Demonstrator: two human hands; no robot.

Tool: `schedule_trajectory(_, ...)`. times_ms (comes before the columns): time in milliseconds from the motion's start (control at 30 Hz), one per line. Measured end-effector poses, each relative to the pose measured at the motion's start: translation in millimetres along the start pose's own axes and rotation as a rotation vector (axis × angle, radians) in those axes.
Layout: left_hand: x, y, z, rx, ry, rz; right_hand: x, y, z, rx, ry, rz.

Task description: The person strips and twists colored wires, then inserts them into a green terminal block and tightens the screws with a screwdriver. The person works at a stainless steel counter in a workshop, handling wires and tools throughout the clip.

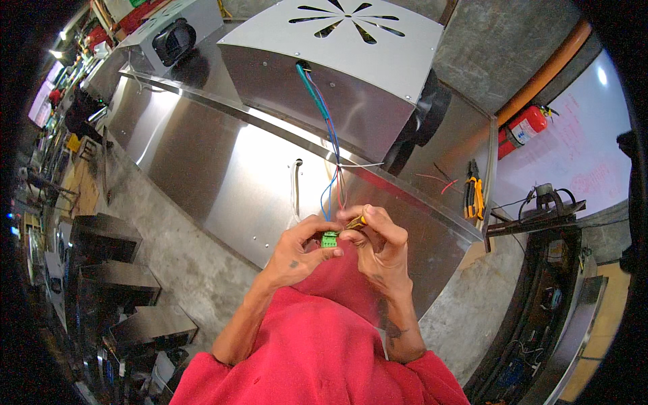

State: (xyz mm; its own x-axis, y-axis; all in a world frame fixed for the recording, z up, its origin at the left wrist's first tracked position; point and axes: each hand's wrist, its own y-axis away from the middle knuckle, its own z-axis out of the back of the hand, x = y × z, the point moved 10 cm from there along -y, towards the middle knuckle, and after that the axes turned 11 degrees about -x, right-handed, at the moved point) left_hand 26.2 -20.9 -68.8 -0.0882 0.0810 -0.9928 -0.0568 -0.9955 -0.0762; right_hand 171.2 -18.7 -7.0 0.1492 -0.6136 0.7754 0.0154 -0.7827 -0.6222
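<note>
My left hand pinches a small green terminal block between thumb and fingers, in front of my chest. Close beside it, my right hand is closed on a small yellow-and-black tool; the fingers cover most of it, so its kind is unclear. Blue and red wires run down to my hands from a hole in a metal housing. A white cable tie binds them partway, its tail sticking out. Where the wires end at the block is hidden by my fingers.
The housing, with a white slotted top, stands on a stainless-steel surface. A white cable passes through a hole there. To the right lie pliers with orange handles and loose red wire. A fire extinguisher stands beyond.
</note>
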Motion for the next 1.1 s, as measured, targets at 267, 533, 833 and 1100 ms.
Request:
schedule_trajectory(267,8.2,-4.6,2.8,0.003,-0.037,-0.017,-13.4,6.9,1.0,0.062,0.143,-0.08)
schedule_trajectory(533,10.9,-4.7,2.5,-0.007,-0.002,-0.055,-2.2,-3.0,0.1,0.077,0.079,-0.014)
schedule_trajectory(833,0.1,-2.8,8.2,0.023,-0.149,-0.007,-5.5,-6.3,0.3,-0.029,0.036,-0.129)
schedule_trajectory(1100,1.0,-13.1,-2.4,0.036,-0.035,-0.252,-4.0,-9.1,9.0,-0.146,0.195,-0.159)
